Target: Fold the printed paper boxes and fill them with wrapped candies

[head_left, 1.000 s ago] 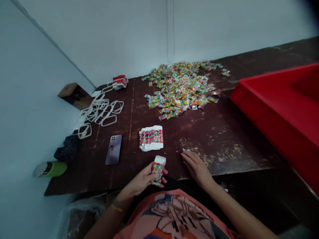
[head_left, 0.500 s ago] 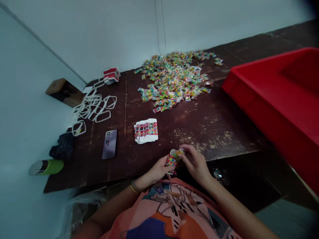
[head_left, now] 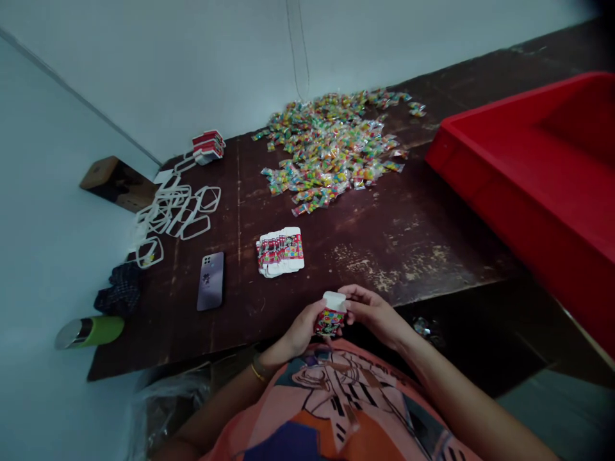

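My left hand (head_left: pixel 303 328) is closed round a small printed candy box (head_left: pixel 330 318), held just off the table's front edge before my shirt. The box's white top flap stands up. My right hand (head_left: pixel 372 312) grips the box's right side near the flap, with its fingers bent and thumb on the edge. No candy packet shows between the fingers now, and the inside of the box is hidden. Beyond my hands lies a fanned stack of flat candy boxes (head_left: pixel 281 252). Farther back is a heap of clear candy packets (head_left: pixel 331 147) with coloured sweets.
A purple phone (head_left: pixel 210 282) lies left of the flat boxes on the dark table (head_left: pixel 259 198). White loop frames (head_left: pixel 177 208), a wooden block (head_left: pixel 118 184), a dark cloth (head_left: pixel 119 289) and a green bottle (head_left: pixel 91 331) line the left. A large red tray (head_left: pixel 485 169) stands right.
The candy packet that my right hand held at the box mouth is out of sight. The box has turned so its white flap faces me, and my right fingers have moved onto its side.
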`<state>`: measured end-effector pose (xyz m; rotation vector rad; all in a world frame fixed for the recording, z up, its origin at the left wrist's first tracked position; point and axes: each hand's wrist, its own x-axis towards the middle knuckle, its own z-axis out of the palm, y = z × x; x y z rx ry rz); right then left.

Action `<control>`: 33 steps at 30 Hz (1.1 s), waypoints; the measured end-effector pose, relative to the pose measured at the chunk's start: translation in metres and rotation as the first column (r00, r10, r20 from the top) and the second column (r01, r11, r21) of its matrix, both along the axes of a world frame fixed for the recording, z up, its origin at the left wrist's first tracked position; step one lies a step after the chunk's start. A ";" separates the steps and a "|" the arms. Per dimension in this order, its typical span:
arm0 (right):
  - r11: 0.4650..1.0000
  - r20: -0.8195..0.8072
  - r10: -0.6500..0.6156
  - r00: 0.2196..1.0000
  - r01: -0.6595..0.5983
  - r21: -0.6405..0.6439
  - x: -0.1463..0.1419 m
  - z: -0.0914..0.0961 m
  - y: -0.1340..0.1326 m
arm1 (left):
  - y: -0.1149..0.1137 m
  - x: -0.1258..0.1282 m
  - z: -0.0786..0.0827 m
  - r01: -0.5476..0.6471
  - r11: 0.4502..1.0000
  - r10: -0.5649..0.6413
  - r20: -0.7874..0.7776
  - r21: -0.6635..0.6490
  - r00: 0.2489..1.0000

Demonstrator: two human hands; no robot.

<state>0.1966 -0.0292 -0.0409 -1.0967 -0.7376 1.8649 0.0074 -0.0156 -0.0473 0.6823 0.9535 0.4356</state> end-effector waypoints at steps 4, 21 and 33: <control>0.997 -0.117 0.050 0.992 -0.056 -0.049 0.002 0.011 0.004 | 0.009 0.004 0.008 0.007 1.000 -0.007 0.022 0.014 1.000; 0.731 0.549 0.063 0.834 -0.413 0.544 -0.003 0.041 0.022 | 0.019 0.000 0.017 0.005 0.992 -0.004 -0.010 0.123 1.000; 0.791 0.561 -0.088 0.823 -0.284 0.541 -0.005 0.018 -0.001 | 0.003 -0.002 0.016 0.033 0.991 -0.006 0.205 -0.131 0.979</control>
